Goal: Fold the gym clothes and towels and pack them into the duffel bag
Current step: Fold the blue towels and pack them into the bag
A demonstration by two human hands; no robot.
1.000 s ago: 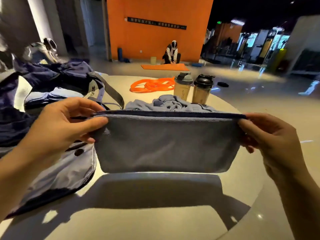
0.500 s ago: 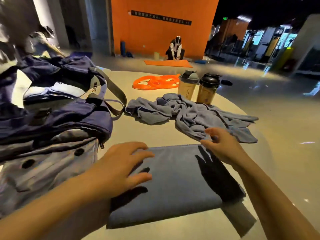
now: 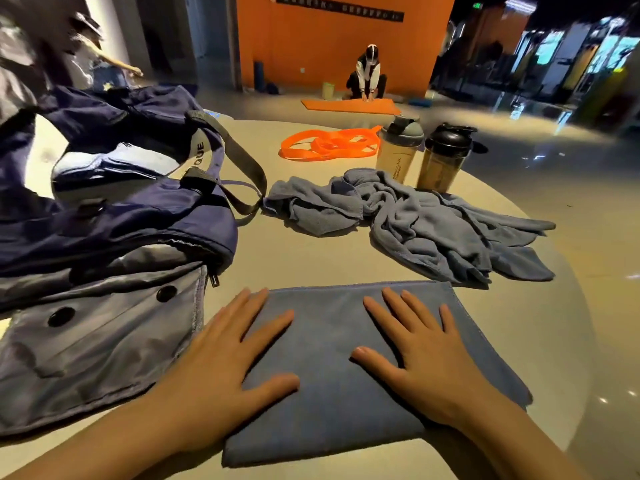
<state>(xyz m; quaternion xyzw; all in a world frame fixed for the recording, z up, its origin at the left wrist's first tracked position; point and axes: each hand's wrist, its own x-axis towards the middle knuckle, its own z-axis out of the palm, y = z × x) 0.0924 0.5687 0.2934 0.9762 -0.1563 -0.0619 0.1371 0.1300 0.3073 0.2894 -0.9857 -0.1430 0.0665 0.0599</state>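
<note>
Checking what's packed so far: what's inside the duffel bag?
In the open duffel bag, a white and dark item printed "QUE" shows. Anything deeper is hidden by the navy fabric. The folded towel lies outside, on the table.

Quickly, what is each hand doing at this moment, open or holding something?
Left hand: open, fingers straight, pressing flat on the folded towel.
Right hand: open, fingers spread, pressing flat on the same towel.
</note>
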